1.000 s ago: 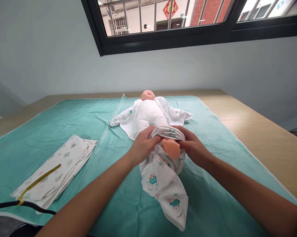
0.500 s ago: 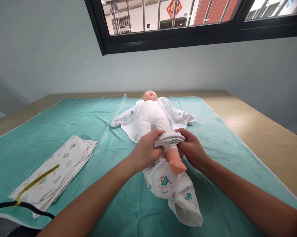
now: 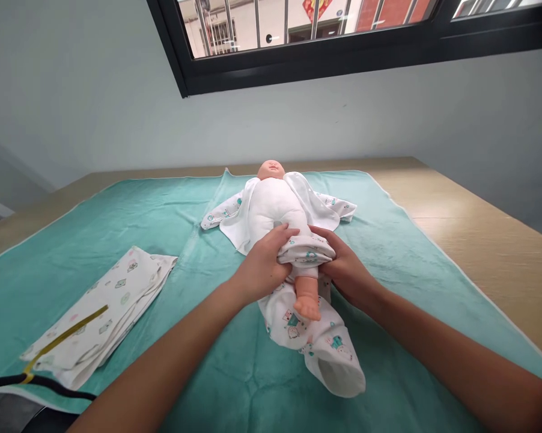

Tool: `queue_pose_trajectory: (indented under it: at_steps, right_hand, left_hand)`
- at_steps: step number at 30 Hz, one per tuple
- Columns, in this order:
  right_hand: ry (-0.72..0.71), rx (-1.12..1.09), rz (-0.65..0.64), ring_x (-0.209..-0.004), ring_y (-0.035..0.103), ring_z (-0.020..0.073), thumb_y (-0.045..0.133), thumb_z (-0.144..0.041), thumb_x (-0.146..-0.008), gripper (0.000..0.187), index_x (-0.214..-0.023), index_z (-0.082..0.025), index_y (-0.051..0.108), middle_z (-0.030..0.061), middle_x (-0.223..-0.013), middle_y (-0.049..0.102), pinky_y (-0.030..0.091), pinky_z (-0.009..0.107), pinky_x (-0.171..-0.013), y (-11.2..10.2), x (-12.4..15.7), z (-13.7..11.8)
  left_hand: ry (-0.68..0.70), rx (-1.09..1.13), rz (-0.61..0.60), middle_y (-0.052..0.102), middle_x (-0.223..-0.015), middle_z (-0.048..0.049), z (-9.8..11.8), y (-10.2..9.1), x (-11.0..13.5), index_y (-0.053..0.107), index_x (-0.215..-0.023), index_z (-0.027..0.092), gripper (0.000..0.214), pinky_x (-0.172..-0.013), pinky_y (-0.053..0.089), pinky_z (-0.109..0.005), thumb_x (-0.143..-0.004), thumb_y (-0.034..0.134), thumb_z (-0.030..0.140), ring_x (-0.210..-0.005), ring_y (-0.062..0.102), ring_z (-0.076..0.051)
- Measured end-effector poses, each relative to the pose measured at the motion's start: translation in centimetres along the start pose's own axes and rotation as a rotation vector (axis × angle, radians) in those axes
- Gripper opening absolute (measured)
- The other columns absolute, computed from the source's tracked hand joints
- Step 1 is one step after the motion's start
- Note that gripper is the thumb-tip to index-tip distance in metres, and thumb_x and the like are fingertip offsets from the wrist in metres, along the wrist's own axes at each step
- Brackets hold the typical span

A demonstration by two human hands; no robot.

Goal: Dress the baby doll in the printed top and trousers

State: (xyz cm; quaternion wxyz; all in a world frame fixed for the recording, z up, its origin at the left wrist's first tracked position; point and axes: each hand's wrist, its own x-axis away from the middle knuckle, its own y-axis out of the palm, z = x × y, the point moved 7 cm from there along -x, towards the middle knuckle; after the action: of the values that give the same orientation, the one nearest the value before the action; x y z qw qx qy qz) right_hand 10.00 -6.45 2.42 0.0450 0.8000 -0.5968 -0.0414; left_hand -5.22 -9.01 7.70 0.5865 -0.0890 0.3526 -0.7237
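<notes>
A baby doll [image 3: 275, 204] with a white cloth body lies on its back, head toward the wall. Its open, patterned white jacket [image 3: 318, 210] has sleeves spread to both sides. Around one of the doll's legs sits a bunched leg of white printed baby trousers [image 3: 307, 249]; the bare foot [image 3: 307, 304] sticks out below. My left hand [image 3: 268, 258] grips the bunched cloth from the left, fingers over its upper edge. On the other side my right hand [image 3: 343, 261] is closed on the same cloth. The other trouser leg hangs loose toward me, and the doll's second foot is hidden.
A teal blanket [image 3: 172, 204] covers most of the wooden table [image 3: 460, 210]. At left lies a folded printed cloth [image 3: 104, 313], with a black cable and yellow strap [image 3: 68, 337] in front of it. Behind the table rise a wall and a dark-framed window [image 3: 307, 66].
The bunched trouser leg has shifted slightly up the doll's leg with both hands. The doll's foot has turned from pointing right to pointing toward me.
</notes>
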Motion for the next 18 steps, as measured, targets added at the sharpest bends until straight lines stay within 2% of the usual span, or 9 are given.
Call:
queue_pose_trajectory:
  at_steps: [3, 6, 10, 14, 16, 18]
  right_hand:
    - [-0.004, 0.042, 0.035, -0.092, 0.063, 0.0198, 0.057, -0.009, -0.063, 0.062, -0.122, -0.027, 0.060, -0.0008, -0.101, 0.068, 0.050, 0.028, -0.073, -0.3, -0.3, 0.2]
    - [0.002, 0.080, -0.004, -0.086, 0.062, 0.0180, 0.061, -0.010, -0.065, 0.058, -0.120, -0.028, 0.058, -0.0014, -0.100, 0.068, 0.049, 0.028, -0.070, -0.5, -0.4, 0.2]
    - [0.066, 0.088, -0.158, -0.097, 0.062, 0.0203, 0.071, -0.011, -0.064, 0.072, -0.131, -0.030, 0.052, 0.0013, -0.117, 0.064, 0.050, 0.029, -0.076, -0.7, -0.1, -0.1]
    - [0.152, -0.084, -0.319, -0.107, 0.062, 0.0240, 0.077, -0.015, -0.064, 0.090, -0.144, -0.036, 0.043, 0.0028, -0.124, 0.063, 0.052, 0.034, -0.083, -0.8, 0.2, -0.4]
    - [0.202, -0.189, -0.382, -0.110, 0.063, 0.0261, 0.079, -0.026, -0.068, 0.083, -0.144, -0.035, 0.046, 0.0043, -0.125, 0.064, 0.052, 0.037, -0.085, -0.7, 0.3, -0.2]
    - [0.248, -0.231, -0.377, -0.104, 0.065, 0.0252, 0.077, -0.039, -0.074, 0.063, -0.134, -0.030, 0.058, 0.0056, -0.119, 0.068, 0.052, 0.036, -0.082, -0.9, 0.2, 0.4]
  left_hand:
    - [0.034, 0.029, 0.097, 0.062, -0.133, -0.0081, -0.1, 0.0, 0.0, 0.059, -0.127, 0.018, 0.054, -0.108, 0.044, -0.039, -0.076, 0.051, 0.002, -0.124, 0.057, -0.023]
    - [0.023, 0.068, 0.099, 0.066, -0.125, -0.0068, -0.3, 0.2, 0.1, 0.060, -0.123, 0.020, 0.046, -0.102, 0.047, -0.038, -0.081, 0.047, 0.005, -0.116, 0.061, -0.022]
    - [-0.004, 0.149, 0.000, 0.059, -0.134, -0.0074, 0.2, -0.6, 0.2, 0.062, -0.122, 0.021, 0.048, -0.110, 0.040, -0.039, -0.076, 0.059, 0.006, -0.127, 0.052, -0.024]
    - [-0.084, 0.259, -0.134, 0.050, -0.146, -0.0066, 0.7, -1.4, 1.2, 0.059, -0.131, 0.026, 0.051, -0.111, 0.038, -0.039, -0.081, 0.069, 0.024, -0.133, 0.047, -0.027]
    - [-0.145, 0.330, -0.131, 0.056, -0.141, -0.0066, 0.5, -1.7, 2.0, 0.059, -0.133, 0.025, 0.047, -0.105, 0.042, -0.037, -0.087, 0.065, 0.035, -0.127, 0.053, -0.026]
    - [-0.217, 0.397, -0.091, 0.064, -0.130, -0.0070, 0.0, -1.8, 2.7, 0.061, -0.130, 0.023, 0.042, -0.098, 0.046, -0.035, -0.093, 0.056, 0.042, -0.117, 0.059, -0.024]
